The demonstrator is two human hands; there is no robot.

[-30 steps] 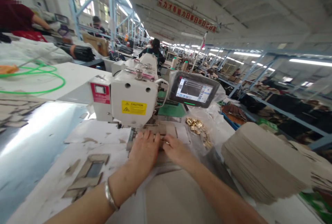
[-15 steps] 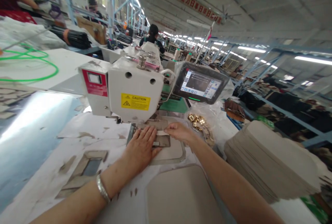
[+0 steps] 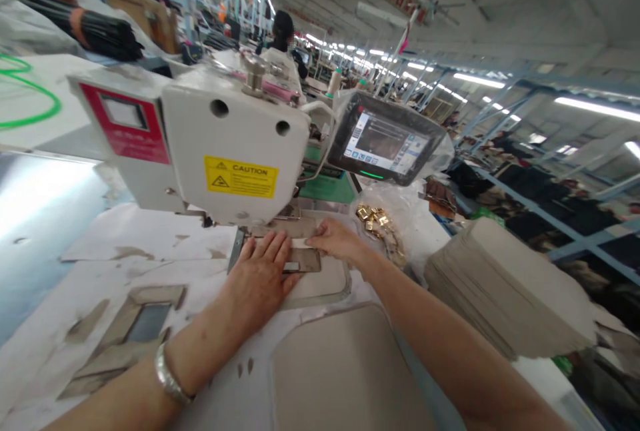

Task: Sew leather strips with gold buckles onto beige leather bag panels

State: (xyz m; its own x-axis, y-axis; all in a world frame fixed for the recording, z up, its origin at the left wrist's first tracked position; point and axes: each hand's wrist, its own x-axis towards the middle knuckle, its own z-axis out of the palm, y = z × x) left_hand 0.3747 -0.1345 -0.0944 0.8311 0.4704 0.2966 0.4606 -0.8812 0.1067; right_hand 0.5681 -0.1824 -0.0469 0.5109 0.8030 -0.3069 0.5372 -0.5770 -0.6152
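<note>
My left hand (image 3: 261,279) lies flat, fingers stretched out, over a brown-grey frame plate (image 3: 310,260) below the head of a sewing machine (image 3: 193,151). My right hand (image 3: 337,240) is closed in a pinch at the right end of a narrow pale strip (image 3: 300,243), which runs across the plate's opening toward my left fingertips. Beneath the plate is a beige rounded panel (image 3: 327,283), partly covered by my left hand. A second beige panel (image 3: 345,364) rests nearer to me, between my forearms. The machine's needle area is hard to make out.
A control screen (image 3: 385,141) stands right of the machine head. Gold buckles (image 3: 375,219) lie in clear plastic beyond my right hand. A tall stack of beige panels (image 3: 505,291) is at the right. An empty brown-grey frame (image 3: 127,331) and scraps lie at the left.
The camera has moved closer and turned a little, so the machine looks larger and farther left. Both hands keep nearly the same places on the plate and strip.
</note>
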